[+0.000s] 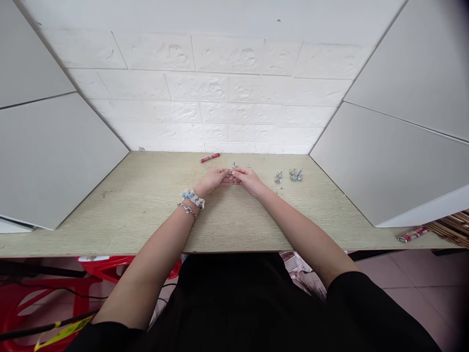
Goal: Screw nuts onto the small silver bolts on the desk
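My left hand (pixel 213 180) and my right hand (pixel 249 180) meet over the middle of the table, fingertips touching. Between them shows a small grey metal washer (pixel 229 174), partly hidden by the fingers. My left hand pinches it, and the right fingertips press at its right side; whether they grip something more, I cannot make out. Just beyond the fingers lie a bolt (pixel 234 165) and a loose flat washer (pixel 248 165). To the right of my right hand stand bolts with washers in two clusters, a smaller one (pixel 279 177) and a larger one (pixel 296 175).
A red marker-like tube (pixel 210 158) lies near the white brick-patterned wall (pixel 227 88). Grey panels (pixel 62 161) flank the wooden table (pixel 146 215) on both sides. At the right edge are a red cylinder (pixel 413 234) and a brown woven item (pixel 447 229). Red stools (pixel 84 288) stand below.
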Motion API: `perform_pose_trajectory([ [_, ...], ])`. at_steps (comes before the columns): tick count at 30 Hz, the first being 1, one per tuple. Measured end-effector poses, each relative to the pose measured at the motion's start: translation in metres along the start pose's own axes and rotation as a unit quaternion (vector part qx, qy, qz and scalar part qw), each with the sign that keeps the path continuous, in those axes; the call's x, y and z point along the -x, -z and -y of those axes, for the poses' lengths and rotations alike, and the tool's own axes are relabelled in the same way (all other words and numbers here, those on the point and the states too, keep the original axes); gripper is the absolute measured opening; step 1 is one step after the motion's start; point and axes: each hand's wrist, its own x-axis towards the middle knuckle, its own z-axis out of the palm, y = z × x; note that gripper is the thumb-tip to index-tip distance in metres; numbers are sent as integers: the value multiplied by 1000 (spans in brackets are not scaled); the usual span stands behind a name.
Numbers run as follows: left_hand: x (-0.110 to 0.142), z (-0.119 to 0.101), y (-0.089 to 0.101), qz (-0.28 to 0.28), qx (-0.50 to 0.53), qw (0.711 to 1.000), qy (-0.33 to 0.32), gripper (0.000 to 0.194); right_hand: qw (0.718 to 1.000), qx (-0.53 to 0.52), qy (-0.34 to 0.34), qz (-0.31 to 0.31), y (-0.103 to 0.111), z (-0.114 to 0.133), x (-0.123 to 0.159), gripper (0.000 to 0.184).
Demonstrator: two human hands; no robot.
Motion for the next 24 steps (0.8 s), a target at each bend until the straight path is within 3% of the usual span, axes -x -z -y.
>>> perform_pose_trajectory([
  [13,8,-7,-6,2,39,999,7,38,1000,11,11,12,0,0,-1,36],
  [24,13,-15,-11,-1,63,997,40,55,999,36,6,-22,0,-2,-2,36],
])
